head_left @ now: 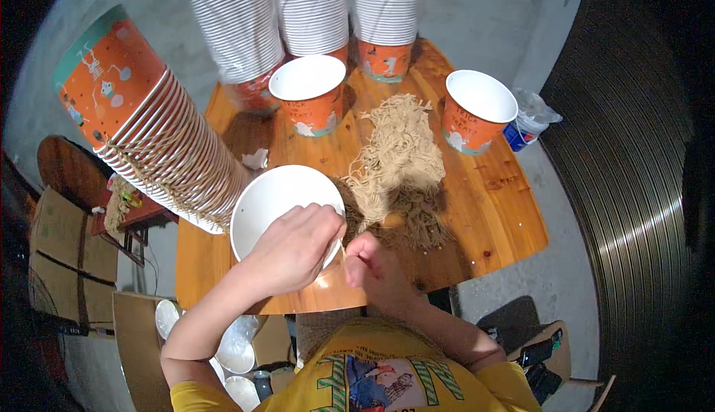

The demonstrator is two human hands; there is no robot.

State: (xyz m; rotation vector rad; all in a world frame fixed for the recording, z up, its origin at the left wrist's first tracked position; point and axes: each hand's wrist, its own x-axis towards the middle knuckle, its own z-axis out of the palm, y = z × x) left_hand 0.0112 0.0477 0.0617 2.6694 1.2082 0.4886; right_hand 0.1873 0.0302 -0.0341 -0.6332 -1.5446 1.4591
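Note:
A white-lined paper bucket (272,196) stands at the table's near edge, its round opening facing up. My left hand (294,244) reaches across that opening, closed, with its fingertips at the right rim. From there a thin tan cord (343,254) runs to my right hand (369,267), which is pinched on it just outside the bucket. My left fingers hide the cord's other end. Beyond my hands lies a heap of cut tan cords (402,155), partly over a darker brown bunch (424,215).
To the left leans a tall stack of orange buckets (171,140) with cord handles. Two single orange buckets (316,110) (477,114) stand farther back, before plastic-wrapped bucket stacks (313,14). A ribbed dark shutter (625,189) is at right; an open carton (138,330) sits below left.

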